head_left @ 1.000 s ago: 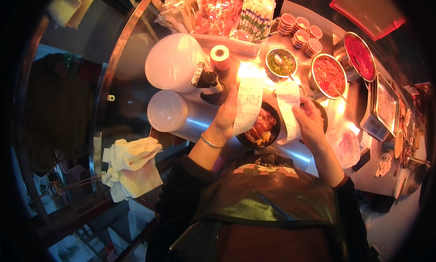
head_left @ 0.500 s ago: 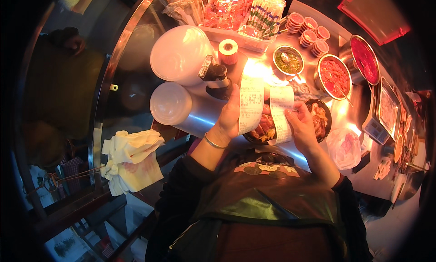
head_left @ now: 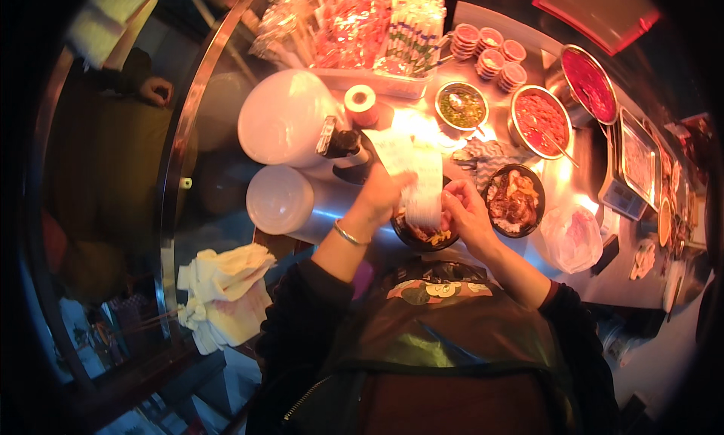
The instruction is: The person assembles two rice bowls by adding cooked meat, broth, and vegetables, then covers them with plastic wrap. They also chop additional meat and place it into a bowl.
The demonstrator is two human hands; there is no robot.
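Observation:
Two printed paper receipts hang overlapped in front of me, a left receipt (head_left: 388, 150) and a right receipt (head_left: 426, 177). My left hand (head_left: 379, 197), with a bangle at the wrist, is closed on both, its thumb lying across them. At the right receipt's edge, the fingers of my right hand (head_left: 469, 212) are pinched together; their hold on the paper is partly hidden. Under the papers sits a black bowl (head_left: 427, 245) of food, largely covered by hands and receipts. Another black bowl (head_left: 515, 201) with rice and meat stands right of my right hand.
White round lids (head_left: 286, 116) and smaller lids (head_left: 279, 199) are stacked left, beside a dark bottle (head_left: 348, 144). Behind are a paper roll (head_left: 360, 101) and a tub (head_left: 369, 80) of wrapped utensils. Metal bowls (head_left: 540, 122) of sauce and a plastic bag (head_left: 572, 239) stand right.
The receipts, held apart before, now overlap in my left hand. My right hand has shifted left and lower, uncovering the right bowl. The whole view has shifted slightly.

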